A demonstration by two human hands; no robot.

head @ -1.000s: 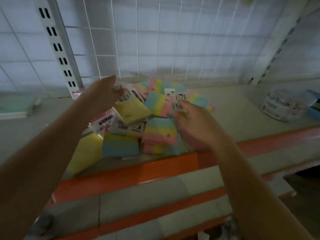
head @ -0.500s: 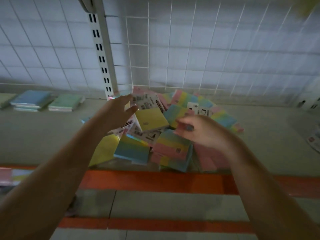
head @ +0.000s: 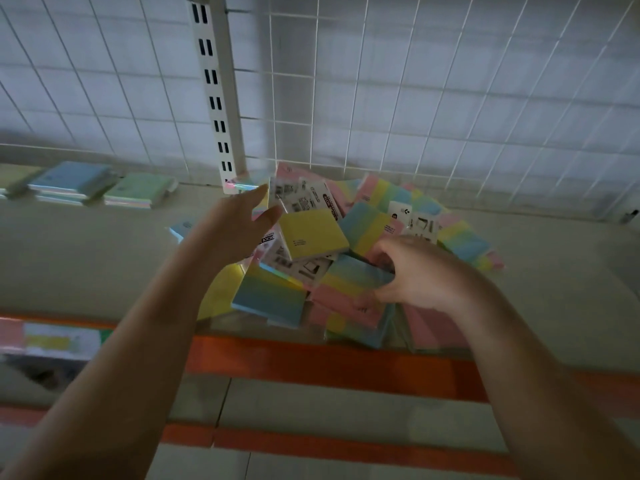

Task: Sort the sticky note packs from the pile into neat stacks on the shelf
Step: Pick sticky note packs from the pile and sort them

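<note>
Two hands over the pile (head: 349,251) of sticky note packs, sorting barely begun.

I have the right hand (head: 422,278) curled onto the near edge of a pink, yellow and blue striped pack (head: 349,289), fingers and thumb pinching it, I judge to lift it off the heap. My left hand (head: 239,226) hovers with fingers straight and loose, holding nothing, beside the yellow pack (head: 313,232) on top; it looks placed to steady the leaning packs or take the next one. The pile sits mid-shelf against the wire grid back (head: 415,98), packs overlapping at all angles. Far left on the shelf (head: 86,247) lie low stacks, a blue stack (head: 74,181) and a green stack (head: 142,192), just beside each other, likely the destination. The shelf is pale with an orange front edge (head: 329,362); a slotted white upright (head: 216,95) rises behind. The light is dim.
</note>
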